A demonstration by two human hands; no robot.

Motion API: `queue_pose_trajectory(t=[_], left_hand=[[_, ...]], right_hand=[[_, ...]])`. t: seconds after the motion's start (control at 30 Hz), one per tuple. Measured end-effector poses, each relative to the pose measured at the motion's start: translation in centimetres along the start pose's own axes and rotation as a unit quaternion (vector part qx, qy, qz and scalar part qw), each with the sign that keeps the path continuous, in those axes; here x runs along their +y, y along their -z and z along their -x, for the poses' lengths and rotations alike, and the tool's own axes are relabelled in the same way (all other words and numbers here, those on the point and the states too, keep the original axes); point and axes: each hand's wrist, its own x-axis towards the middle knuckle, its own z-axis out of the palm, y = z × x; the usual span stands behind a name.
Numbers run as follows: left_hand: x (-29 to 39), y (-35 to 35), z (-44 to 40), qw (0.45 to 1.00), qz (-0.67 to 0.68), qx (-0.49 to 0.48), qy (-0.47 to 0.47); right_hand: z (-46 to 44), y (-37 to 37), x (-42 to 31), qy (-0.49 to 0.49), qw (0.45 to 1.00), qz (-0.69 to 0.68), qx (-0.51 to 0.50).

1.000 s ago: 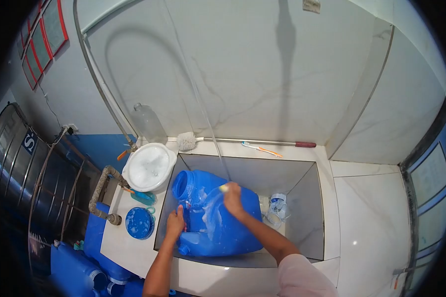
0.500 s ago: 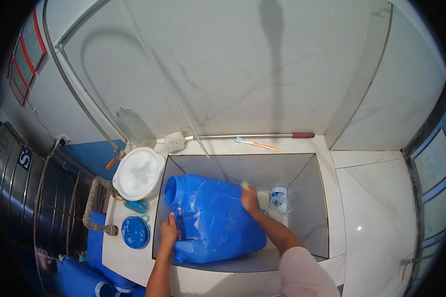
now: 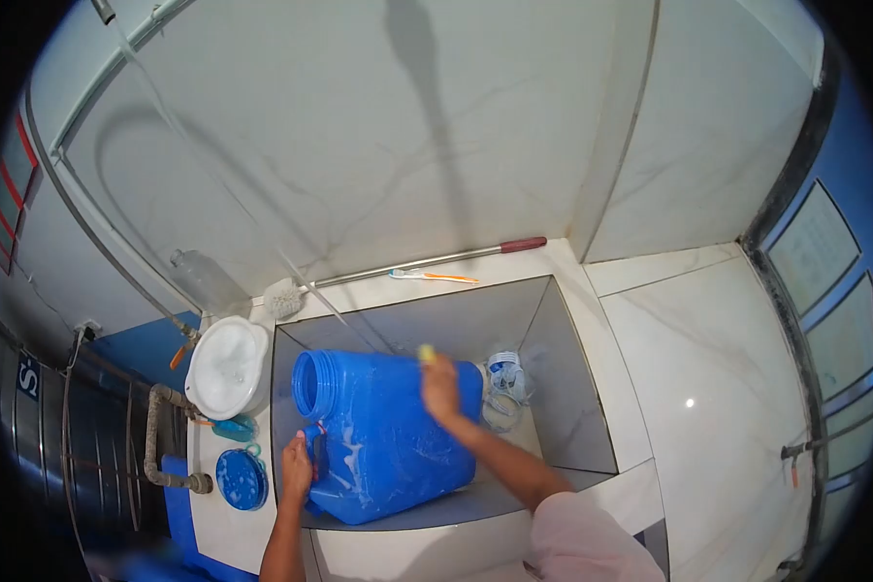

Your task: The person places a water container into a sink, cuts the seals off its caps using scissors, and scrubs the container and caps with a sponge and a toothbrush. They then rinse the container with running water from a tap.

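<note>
Back neckward along the blue jug [image 3: 388,436], yellow sponge [image 3: 427,354] is being drawn, gripped by the right hand [image 3: 440,388]; jug is being clasped by the left hand [image 3: 296,468], tank label "S" [image 3: 29,374] showing leftward.

The worktop [image 3: 601,364] framed a basin [image 3: 567,388], in which was a jug [image 3: 398,436]. Along the back edge lay a brush [image 3: 412,264], a toothbrush [image 3: 435,276] just in front; at the left sat a tub [image 3: 262,369], a clear bottle [image 3: 211,281] and a round blue item [image 3: 242,479].
</note>
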Motion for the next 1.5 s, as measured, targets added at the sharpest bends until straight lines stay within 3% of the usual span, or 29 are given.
queue_pose_trajectory(t=[0.03,0.07,0.13,0.2,0.23,0.3,0.37,0.43,0.5,0.53,0.57,0.6,0.63,0.7,0.73,0.8,0.83,0.9,0.93,0.97,1.0,1.07,1.1,1.17,1.2,1.27,1.3,1.37,1.5], left_hand=[[-0.2,0.2,0.0,1.000,-0.002,-0.001,-0.015],[-0.4,0.5,-0.1,1.000,-0.001,-0.004,-0.019],[-0.4,0.3,0.1,0.995,-0.052,-0.033,-0.077],[0.0,-0.2,0.9,0.982,-0.117,-0.049,-0.137],[0.6,-0.4,1.4,0.975,-0.143,-0.051,-0.162],[2.1,-1.3,2.6,0.952,-0.223,-0.041,-0.207],[4.1,-2.3,4.4,0.933,-0.279,-0.017,-0.227],[7.2,-3.6,5.3,0.899,-0.336,-0.033,-0.278],[10.3,-4.8,5.8,0.853,-0.394,-0.083,-0.332],[11.6,-5.7,5.9,0.837,-0.412,-0.109,-0.343],[12.9,-6.6,6.0,0.821,-0.428,-0.135,-0.354],[14.7,-7.3,5.8,0.772,-0.464,-0.189,-0.392],[16.3,-7.9,5.7,0.716,-0.496,-0.238,-0.429],[17.2,-10.1,4.3,0.649,-0.459,-0.218,-0.567],[17.8,-10.9,4.4,0.652,-0.458,-0.211,-0.567],[18.9,-12.3,4.7,0.676,-0.376,0.062,-0.631],[18.4,-13.1,4.4,0.673,-0.375,0.068,-0.634],[16.8,-14.5,3.7,0.752,-0.347,0.188,-0.528],[17.0,-14.2,3.8,0.753,-0.346,0.191,-0.526],[17.3,-13.6,3.7,0.873,-0.267,0.023,-0.408],[17.3,-12.9,3.6,0.937,-0.173,-0.147,-0.264],[16.4,-12.0,2.5,0.933,-0.210,-0.139,-0.258],[15.9,-11.6,1.8,0.926,-0.247,-0.131,-0.254],[15.4,-11.1,1.6,0.923,-0.249,-0.131,-0.263],[15.1,-10.9,1.8,0.918,-0.234,-0.137,-0.290],[14.9,-10.2,2.4,0.912,-0.222,-0.145,-0.313],[15.1,-9.8,2.9,0.920,-0.210,-0.165,-0.288],[14.7,-9.3,3.3,0.927,-0.198,-0.183,-0.261],[14.2,-9.3,3.2,0.926,-0.184,-0.150,-0.295]], right_hand=[[0.1,1.2,2.9,-0.069,0.996,0.027,-0.042],[0.5,1.8,2.6,-0.070,0.996,0.029,-0.036],[1.6,3.9,1.5,0.058,0.998,0.011,-0.031],[1.1,5.2,-4.7,0.161,0.979,-0.119,-0.028],[-0.8,5.9,-5.3,0.158,0.980,-0.119,-0.023],[-4.0,6.9,-6.3,0.095,0.930,-0.240,-0.263],[-6.1,7.3,-0.5,0.000,0.904,-0.254,-0.345],[-6.6,7.4,7.5,-0.170,0.848,-0.233,-0.445],[-6.6,8.4,9.2,-0.036,0.909,-0.056,-0.412],[-7.2,9.7,7.8,-0.034,0.908,-0.052,-0.415],[-7.4,12.2,4.8,0.038,0.884,-0.090,-0.458],[-6.8,14.0,2.2,0.108,0.850,-0.131,-0.498],[-5.6,15.1,0.5,0.109,0.847,-0.128,-0.504],[-3.8,16.3,-1.7,-0.165,0.836,-0.175,-0.494],[-3.2,17.0,-1.1,-0.332,0.753,-0.265,-0.502],[-0.4,12.8,10.3,-0.376,0.711,-0.345,-0.483],[2.0,12.4,10.0,-0.371,0.715,-0.343,-0.483],[5.1,10.9,8.6,-0.396,0.746,-0.455,-0.283],[4.4,10.1,8.4,-0.395,0.746,-0.453,-0.285],[2.8,9.0,8.5,-0.333,0.795,-0.470,-0.188],[1.3,8.1,8.0,-0.267,0.831,-0.481,-0.087],[-1.9,9.6,2.7,-0.105,0.950,-0.284,0.080],[-2.6,10.4,-0.5,-0.105,0.949,-0.284,0.081],[-2.6,12.0,-6.6,0.085,0.970,0.028,0.227],[-2.0,12.8,-8.8,0.085,0.969,0.027,0.229],[-0.9,13.8,-11.7,0.252,0.960,0.065,0.104],[-1.7,13.9,-10.6,0.251,0.960,0.064,0.103],[-3.4,13.9,-7.5,0.103,0.991,0.066,0.050],[-1.1,14.5,-9.4,0.139,0.982,0.098,0.085]])
